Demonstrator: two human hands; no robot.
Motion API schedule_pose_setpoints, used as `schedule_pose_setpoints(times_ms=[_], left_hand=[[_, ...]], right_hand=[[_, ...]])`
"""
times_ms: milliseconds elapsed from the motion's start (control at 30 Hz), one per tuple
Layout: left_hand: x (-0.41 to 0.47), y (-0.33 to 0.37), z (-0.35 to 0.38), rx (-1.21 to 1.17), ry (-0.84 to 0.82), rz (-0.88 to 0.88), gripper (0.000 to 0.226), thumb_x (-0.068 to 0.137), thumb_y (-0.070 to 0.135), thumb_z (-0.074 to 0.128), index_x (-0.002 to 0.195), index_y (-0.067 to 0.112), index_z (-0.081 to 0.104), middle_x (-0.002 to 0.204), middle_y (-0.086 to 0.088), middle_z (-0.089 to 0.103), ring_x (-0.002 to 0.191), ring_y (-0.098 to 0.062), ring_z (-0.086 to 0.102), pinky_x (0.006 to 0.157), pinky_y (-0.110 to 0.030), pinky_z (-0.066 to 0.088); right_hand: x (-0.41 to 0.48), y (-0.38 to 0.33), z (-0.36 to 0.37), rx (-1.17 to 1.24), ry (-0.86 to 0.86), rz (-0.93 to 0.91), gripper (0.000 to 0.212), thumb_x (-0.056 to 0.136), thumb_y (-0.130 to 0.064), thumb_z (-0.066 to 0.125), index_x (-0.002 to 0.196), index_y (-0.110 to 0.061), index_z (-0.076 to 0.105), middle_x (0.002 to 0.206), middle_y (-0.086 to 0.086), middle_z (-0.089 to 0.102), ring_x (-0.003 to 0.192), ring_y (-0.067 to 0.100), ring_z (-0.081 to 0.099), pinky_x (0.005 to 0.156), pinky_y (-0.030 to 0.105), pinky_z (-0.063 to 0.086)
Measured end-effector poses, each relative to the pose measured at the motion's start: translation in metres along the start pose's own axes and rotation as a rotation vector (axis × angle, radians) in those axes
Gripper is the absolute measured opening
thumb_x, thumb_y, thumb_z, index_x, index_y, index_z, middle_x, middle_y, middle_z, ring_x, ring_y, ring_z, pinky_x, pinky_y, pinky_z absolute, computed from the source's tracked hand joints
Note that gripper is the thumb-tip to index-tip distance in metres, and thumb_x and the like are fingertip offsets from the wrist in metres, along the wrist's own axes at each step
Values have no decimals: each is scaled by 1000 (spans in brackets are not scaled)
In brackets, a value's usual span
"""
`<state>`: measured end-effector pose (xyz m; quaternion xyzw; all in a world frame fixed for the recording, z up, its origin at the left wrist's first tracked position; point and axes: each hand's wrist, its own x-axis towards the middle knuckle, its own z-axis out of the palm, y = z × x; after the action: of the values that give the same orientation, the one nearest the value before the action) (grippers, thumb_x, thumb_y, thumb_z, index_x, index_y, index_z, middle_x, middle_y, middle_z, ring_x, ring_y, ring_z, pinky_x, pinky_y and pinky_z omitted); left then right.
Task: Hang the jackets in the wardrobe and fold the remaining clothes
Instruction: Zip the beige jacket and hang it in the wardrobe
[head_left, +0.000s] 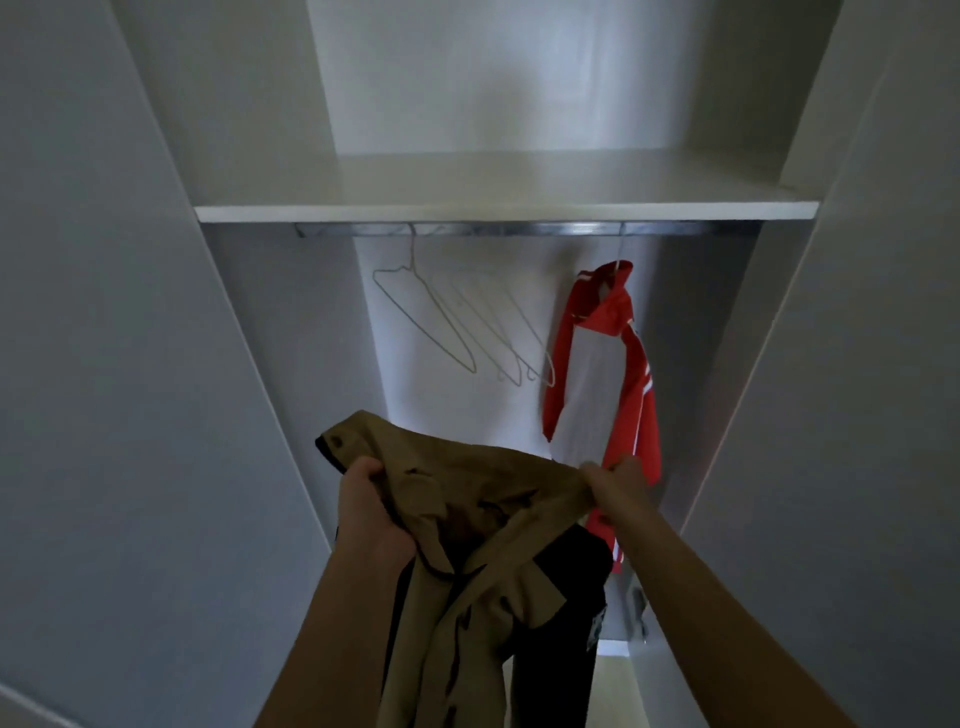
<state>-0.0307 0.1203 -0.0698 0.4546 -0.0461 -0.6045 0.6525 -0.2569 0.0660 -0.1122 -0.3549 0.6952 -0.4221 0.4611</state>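
The wardrobe is standing open straight ahead, its shelf spanning the full width and the rail running left to right just under the shelf's front edge. The tan jacket is hanging below the rail at the wardrobe's opening. Its top edge is stretching between the hands, roughly parallel to the rail, while the rest is dropping down between the forearms. Something black is showing beneath it, and I cannot tell whether that is lining or another garment.

A red jacket is hanging near the rail's right end. The empty wire hangers are hanging from the rail's left part, slanting down to the right.

The left hand is gripping a bunch of tan fabric with curled fingers, and the right hand is pinching the opposite edge, close in front of the red jacket's hem.

The hangers are lying up and ahead, left of centre, so the left hand is looking nearer to them. Reaching one would likely mean one hand releasing the tan jacket.
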Motion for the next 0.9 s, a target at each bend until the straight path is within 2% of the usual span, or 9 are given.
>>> schedule_pose_setpoints(times_ms=[67, 167, 267, 333, 533, 600, 667, 767, 900], left_hand=[[27, 9, 4, 5, 33, -6, 29, 88, 19, 42, 97, 8, 67, 93, -13, 67, 87, -32, 60, 69, -42, 49], [68, 25, 11, 7, 50, -41, 30, 86, 20, 44, 102, 8, 66, 100, -14, 65, 94, -34, 59, 77, -46, 50], [108, 42, 14, 4, 71, -78, 27, 87, 22, 45, 100, 12, 66, 97, -12, 64, 89, -32, 59, 67, -43, 48], [134, 54, 16, -7, 88, -98, 25, 87, 22, 46, 98, 13, 66, 96, -12, 64, 87, -33, 59, 65, -44, 47], [196, 85, 21, 23, 111, -72, 26, 94, 24, 43, 91, 9, 65, 90, -12, 63, 82, -34, 57, 63, -44, 45], [210, 92, 20, 25, 96, -79, 32, 96, 26, 40, 110, 7, 62, 104, -14, 61, 95, -36, 57, 77, -49, 46], [218, 98, 17, 30, 95, -91, 37, 96, 26, 40, 123, 8, 57, 116, -15, 57, 101, -35, 56, 87, -49, 44], [221, 100, 12, 15, 113, -85, 32, 94, 25, 43, 116, 8, 59, 104, -13, 61, 85, -31, 56, 81, -45, 45], [222, 104, 6, -5, 143, -75, 29, 94, 23, 42, 111, 6, 59, 93, -13, 60, 80, -31, 56, 77, -42, 44]], right_hand=[[39, -26, 25, -170, 64, -158, 74, 87, -19, 63, 148, -6, 23, 143, 17, 37, 125, 35, 44, 102, 48, 44], [93, -66, 68, -422, 46, -301, 72, 88, -23, 60, 148, -5, 23, 148, 16, 33, 135, 34, 35, 111, 54, 31], [138, -95, 106, -508, -49, -320, 61, 91, -17, 55, 143, 0, 30, 135, 18, 48, 119, 25, 49, 105, 46, 39], [165, -107, 125, -582, -78, -336, 49, 91, -11, 51, 136, 4, 37, 112, 17, 53, 97, 23, 52, 90, 37, 46], [228, -136, 165, -736, -38, -367, 51, 91, -8, 45, 140, -1, 32, 72, -7, 23, 76, 16, 40, 87, 37, 41], [238, -140, 177, -786, -74, -370, 54, 91, -2, 46, 142, -2, 28, 72, -5, 29, 64, 9, 35, 77, 30, 40], [240, -140, 190, -782, -156, -375, 61, 89, 7, 48, 144, -8, 27, 81, 9, 51, 69, 19, 54, 76, 35, 54], [232, -136, 210, -779, -183, -429, 63, 88, 8, 51, 144, -13, 31, 101, 20, 63, 82, 30, 66, 77, 46, 57], [214, -140, 244, -775, -248, -468, 66, 90, 5, 52, 148, -15, 29, 110, 20, 65, 86, 28, 67, 79, 42, 58]])
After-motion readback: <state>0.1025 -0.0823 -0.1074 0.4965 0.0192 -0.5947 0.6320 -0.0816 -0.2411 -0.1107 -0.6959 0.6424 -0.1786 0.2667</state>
